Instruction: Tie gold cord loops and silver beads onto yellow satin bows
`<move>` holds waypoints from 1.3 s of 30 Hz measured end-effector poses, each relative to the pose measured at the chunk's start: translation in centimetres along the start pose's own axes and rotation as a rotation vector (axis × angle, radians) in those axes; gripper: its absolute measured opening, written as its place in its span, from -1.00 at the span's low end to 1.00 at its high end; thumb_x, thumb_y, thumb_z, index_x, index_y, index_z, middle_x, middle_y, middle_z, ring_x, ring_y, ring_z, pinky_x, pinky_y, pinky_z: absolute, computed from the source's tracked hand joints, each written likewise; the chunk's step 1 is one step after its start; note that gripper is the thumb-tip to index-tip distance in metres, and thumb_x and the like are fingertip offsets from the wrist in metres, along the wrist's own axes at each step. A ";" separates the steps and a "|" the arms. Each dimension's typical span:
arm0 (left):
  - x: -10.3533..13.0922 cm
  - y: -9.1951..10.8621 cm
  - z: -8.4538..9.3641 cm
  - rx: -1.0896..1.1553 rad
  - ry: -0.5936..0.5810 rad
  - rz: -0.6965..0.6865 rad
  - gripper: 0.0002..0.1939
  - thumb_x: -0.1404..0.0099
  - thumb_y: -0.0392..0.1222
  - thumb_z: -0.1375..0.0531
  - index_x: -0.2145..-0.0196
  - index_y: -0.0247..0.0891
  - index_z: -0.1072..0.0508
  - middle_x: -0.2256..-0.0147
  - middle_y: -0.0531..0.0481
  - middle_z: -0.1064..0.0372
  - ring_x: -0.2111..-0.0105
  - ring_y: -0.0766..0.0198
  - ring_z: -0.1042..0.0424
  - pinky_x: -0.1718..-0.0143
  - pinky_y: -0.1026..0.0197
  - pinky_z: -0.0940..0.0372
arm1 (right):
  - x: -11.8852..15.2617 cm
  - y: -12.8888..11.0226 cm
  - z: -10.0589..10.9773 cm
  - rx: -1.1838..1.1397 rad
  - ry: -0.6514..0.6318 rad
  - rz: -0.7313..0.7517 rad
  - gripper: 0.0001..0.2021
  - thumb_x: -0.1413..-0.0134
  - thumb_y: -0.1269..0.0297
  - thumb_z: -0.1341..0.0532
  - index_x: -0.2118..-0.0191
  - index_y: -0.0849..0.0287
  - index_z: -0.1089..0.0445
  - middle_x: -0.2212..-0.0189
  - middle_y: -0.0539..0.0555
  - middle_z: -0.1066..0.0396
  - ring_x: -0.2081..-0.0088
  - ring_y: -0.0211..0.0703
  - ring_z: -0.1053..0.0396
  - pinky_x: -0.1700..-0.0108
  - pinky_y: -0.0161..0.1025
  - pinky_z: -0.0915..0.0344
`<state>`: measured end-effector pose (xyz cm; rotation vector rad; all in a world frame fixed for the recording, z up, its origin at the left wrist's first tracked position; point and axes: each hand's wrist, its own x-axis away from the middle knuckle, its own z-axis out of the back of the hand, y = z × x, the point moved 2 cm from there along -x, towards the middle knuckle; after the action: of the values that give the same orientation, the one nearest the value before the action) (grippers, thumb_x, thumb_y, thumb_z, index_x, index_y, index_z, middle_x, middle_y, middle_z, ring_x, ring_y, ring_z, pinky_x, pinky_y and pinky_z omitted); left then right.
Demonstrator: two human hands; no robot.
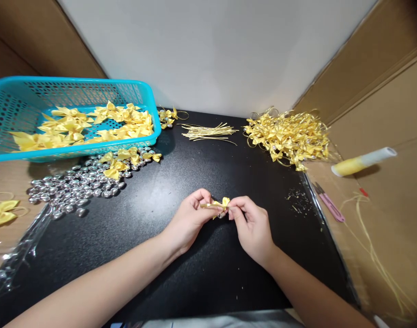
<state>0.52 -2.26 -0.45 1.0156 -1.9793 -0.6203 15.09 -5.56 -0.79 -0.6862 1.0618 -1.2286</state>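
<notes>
Both hands meet over the middle of the black table. My left hand (191,217) pinches a small yellow ribbon bow (225,202) and a gold tie that sticks out between its fingers. My right hand (252,226) is closed at the bow's right side, its thumb and forefinger pinched on the tie's end. A silver bead (221,215) shows just under the bow, between the fingertips. The fingers partly hide the bow and the tie.
A blue basket (126,148) of yellow bows stands at the back left, with silver beads (72,189) before it. Gold ties (210,132) lie at the back middle. Finished-looking bows (290,136) are piled at the back right, near pink-handled scissors (331,207) and a tube (363,161).
</notes>
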 end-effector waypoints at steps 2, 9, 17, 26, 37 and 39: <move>0.0 0.0 0.0 -0.007 -0.001 -0.002 -0.64 0.09 -0.39 -0.40 0.51 -0.26 -0.23 0.54 0.04 -0.50 0.49 0.35 -0.46 0.34 0.32 -0.27 | 0.0 0.0 -0.1 -0.024 -0.003 -0.018 -0.87 -0.23 0.41 -0.10 0.33 0.13 -0.35 0.55 -0.05 -0.36 0.50 -0.29 -0.37 0.37 -0.33 -0.32; 0.0 -0.1 0.1 -0.006 0.022 0.007 -0.63 0.09 -0.36 -0.40 0.50 -0.25 -0.23 0.54 0.06 -0.49 0.49 0.35 -0.45 0.34 0.31 -0.27 | -0.2 -0.3 -0.2 -0.088 -0.024 -0.079 -0.87 -0.24 0.36 -0.09 0.35 0.14 -0.33 0.56 -0.04 -0.37 0.51 -0.29 -0.39 0.40 -0.34 -0.33; -0.1 0.1 0.4 0.047 0.045 0.017 -0.64 0.07 -0.36 -0.41 0.49 -0.25 -0.25 0.56 0.11 -0.44 0.47 0.35 -0.45 0.34 0.31 -0.27 | -0.7 0.0 0.4 -0.108 -0.015 -0.111 -0.94 -0.19 0.34 -0.17 0.27 0.13 -0.39 0.38 0.04 -0.49 0.33 -0.19 -0.47 0.22 -0.23 -0.42; -0.1 0.1 0.2 0.097 0.055 0.004 -0.63 0.07 -0.39 -0.42 0.50 -0.26 -0.24 0.60 0.18 -0.36 0.48 0.40 -0.41 0.32 0.33 -0.28 | -0.8 0.3 0.6 -0.151 0.121 -0.184 -0.94 -0.10 0.32 -0.25 0.29 0.13 -0.36 0.41 0.03 -0.45 0.35 -0.21 -0.45 0.22 -0.22 -0.43; -0.1 -0.4 0.3 0.018 0.038 -0.048 -0.63 0.06 -0.36 -0.39 0.52 -0.26 -0.21 0.57 0.11 -0.45 0.49 0.42 -0.41 0.38 0.38 -0.23 | -0.4 0.3 0.0 -0.239 0.171 -0.222 -0.90 -0.05 0.34 -0.29 0.33 0.13 -0.33 0.42 0.00 -0.42 0.35 -0.19 -0.45 0.27 -0.21 -0.42; -0.1 -0.4 0.3 -0.008 0.053 -0.090 -0.63 0.05 -0.37 -0.38 0.53 -0.26 -0.19 0.58 0.14 -0.42 0.50 0.43 -0.40 0.39 0.40 -0.22 | -0.3 -0.4 0.4 -0.032 0.226 -0.027 -0.93 -0.06 0.39 -0.29 0.33 0.12 -0.38 0.34 0.03 -0.39 0.26 -0.16 -0.41 0.18 -0.14 -0.38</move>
<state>0.47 -2.42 -0.97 1.1100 -1.8919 -0.6431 15.32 -5.40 -0.18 -0.5969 1.2639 -1.3374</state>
